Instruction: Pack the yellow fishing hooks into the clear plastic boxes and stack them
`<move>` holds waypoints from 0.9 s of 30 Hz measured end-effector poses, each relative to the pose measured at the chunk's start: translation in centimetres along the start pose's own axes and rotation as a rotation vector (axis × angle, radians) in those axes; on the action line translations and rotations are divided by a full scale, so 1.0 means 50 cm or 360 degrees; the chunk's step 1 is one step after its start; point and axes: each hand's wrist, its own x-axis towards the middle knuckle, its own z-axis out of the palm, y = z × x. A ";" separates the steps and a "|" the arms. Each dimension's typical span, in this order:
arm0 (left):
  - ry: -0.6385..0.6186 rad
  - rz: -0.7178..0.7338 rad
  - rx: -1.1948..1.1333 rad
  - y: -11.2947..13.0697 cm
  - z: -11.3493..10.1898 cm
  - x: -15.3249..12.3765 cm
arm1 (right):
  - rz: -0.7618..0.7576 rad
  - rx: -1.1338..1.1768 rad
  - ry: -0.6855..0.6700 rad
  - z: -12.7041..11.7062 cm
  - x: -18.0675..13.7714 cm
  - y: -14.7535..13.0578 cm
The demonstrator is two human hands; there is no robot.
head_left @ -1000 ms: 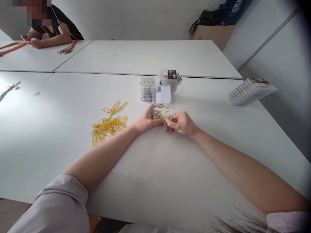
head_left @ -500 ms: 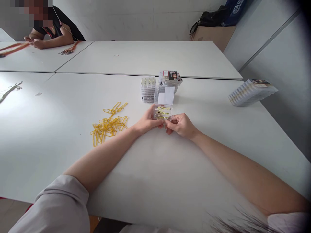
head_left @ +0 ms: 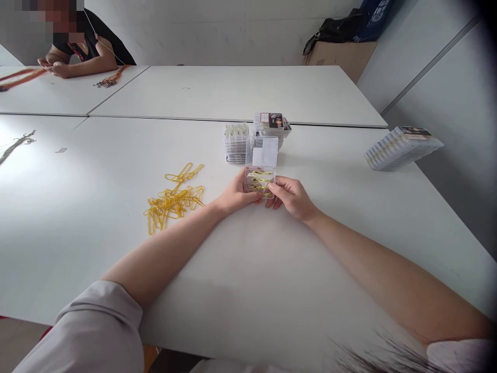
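A small clear plastic box [head_left: 259, 181] with its lid raised lies on the white table [head_left: 248, 269], holding yellow clips. My left hand [head_left: 234, 192] grips the box from its left side. My right hand [head_left: 291, 196] holds the box's right front corner, fingertips pressed on its rim. A loose heap of yellow paper clips [head_left: 174, 199] lies to the left of my left hand, apart from it.
Two stacks of clear boxes [head_left: 236, 143] stand just behind the open one. Another row of boxes [head_left: 402, 147] lies at the table's right edge. A person sits at the far left table [head_left: 70, 98] handling orange lanyards [head_left: 111, 79].
My right hand has shifted from a pinch at the box's front edge to fingers laid on its right corner. The left hand and box have stayed in place.
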 end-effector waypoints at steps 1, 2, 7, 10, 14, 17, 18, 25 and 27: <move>-0.0019 -0.0012 -0.0014 0.001 0.001 -0.001 | -0.0005 -0.0006 -0.0011 0.001 0.000 0.000; -0.0040 -0.0024 -0.0043 0.002 0.001 -0.002 | -0.0008 -0.0019 -0.0016 0.001 0.001 0.001; -0.0097 -0.0052 -0.0207 0.001 0.003 -0.004 | 0.0000 -0.0058 0.0001 0.005 0.000 -0.001; -0.0082 -0.0074 -0.0176 0.003 0.005 -0.005 | 0.0023 -0.0052 0.0002 0.005 0.000 0.000; -0.0052 -0.0121 -0.0162 0.010 0.008 -0.006 | 0.0026 -0.0033 0.0001 0.004 0.000 0.004; -0.0051 -0.0123 -0.0178 0.010 0.007 -0.007 | 0.0015 -0.0012 -0.0009 0.004 0.000 0.004; -0.0044 -0.0122 -0.0182 0.008 0.007 -0.006 | 0.0010 -0.0008 -0.0011 0.005 0.000 0.004; 0.0029 -0.0135 -0.0351 -0.011 -0.004 0.006 | -0.0071 0.0058 -0.0055 0.007 0.002 0.005; 0.0014 -0.0140 -0.0384 -0.015 -0.007 0.010 | -0.0079 0.0080 -0.0073 0.006 0.003 0.007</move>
